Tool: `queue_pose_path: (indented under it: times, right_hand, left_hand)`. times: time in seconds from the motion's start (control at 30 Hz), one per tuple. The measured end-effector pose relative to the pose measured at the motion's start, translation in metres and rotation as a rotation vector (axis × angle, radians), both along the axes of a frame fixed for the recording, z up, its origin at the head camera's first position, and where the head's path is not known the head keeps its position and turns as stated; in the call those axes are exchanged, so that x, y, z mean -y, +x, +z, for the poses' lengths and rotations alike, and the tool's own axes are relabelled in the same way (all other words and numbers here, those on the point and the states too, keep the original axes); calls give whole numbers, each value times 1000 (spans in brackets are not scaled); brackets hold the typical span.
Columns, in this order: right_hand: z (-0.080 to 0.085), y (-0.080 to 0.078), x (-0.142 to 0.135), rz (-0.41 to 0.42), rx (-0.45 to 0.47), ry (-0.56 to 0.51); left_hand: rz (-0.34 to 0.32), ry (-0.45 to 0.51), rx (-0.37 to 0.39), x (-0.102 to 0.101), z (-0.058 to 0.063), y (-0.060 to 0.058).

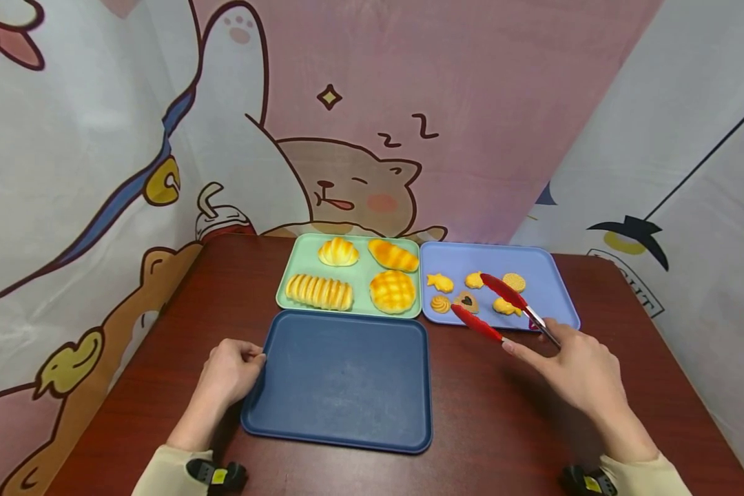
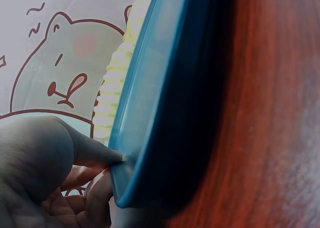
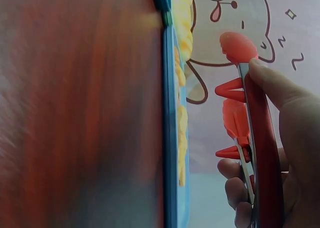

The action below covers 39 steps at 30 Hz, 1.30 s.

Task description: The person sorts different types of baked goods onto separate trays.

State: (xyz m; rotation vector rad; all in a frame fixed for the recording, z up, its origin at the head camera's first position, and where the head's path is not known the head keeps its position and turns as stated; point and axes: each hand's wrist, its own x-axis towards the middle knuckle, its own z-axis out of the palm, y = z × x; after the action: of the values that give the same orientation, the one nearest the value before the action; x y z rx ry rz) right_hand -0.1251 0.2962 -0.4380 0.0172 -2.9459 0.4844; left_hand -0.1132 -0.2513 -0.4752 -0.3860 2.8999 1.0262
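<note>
At the left edge of a dark blue tray (image 1: 347,386), my left hand (image 1: 226,372) pinches the rim; in the left wrist view the thumb (image 2: 97,150) lies over it. My right hand (image 1: 585,368) holds red-tipped tongs (image 1: 504,289), their jaws spread apart with nothing between them. The tips hover over the near part of a light blue tray (image 1: 536,269). On that tray lie a heart-shaped cookie (image 1: 468,302), a swirl cookie (image 1: 440,304), a round cookie (image 1: 514,282) and several fish-shaped ones, such as one fish cookie (image 1: 440,282). The tongs' handle is partly hidden by my right hand.
Behind the dark blue tray sits a light green tray (image 1: 361,303) with a ridged loaf (image 1: 319,292), a round checkered bun (image 1: 393,291), a croissant (image 1: 338,252) and a long bread (image 1: 393,255). The brown table (image 1: 490,413) meets a cartoon-printed cloth (image 1: 502,103) at the back.
</note>
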Motion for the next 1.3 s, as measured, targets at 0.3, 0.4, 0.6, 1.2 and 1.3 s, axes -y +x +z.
queue_pose_path:
  times: [0.3, 0.4, 0.6, 1.2, 1.3]
  right_hand:
    - [-11, 22, 11, -6, 50, 8]
    - [-16, 27, 14, -3, 69, 18]
    - [-23, 35, 17, 5, 117, 42]
    - [-31, 38, 19, 29, 198, 87]
    - [-32, 38, 18, 34, 204, 102]
  left_hand:
    - [-5, 5, -7, -1, 0, 0]
    - [-6, 7, -10, 0, 0, 0]
    - [-9, 9, -10, 0, 0, 0]
    - [-11, -3, -22, 2, -1, 0]
    - [-8, -2, -19, 2, -2, 0]
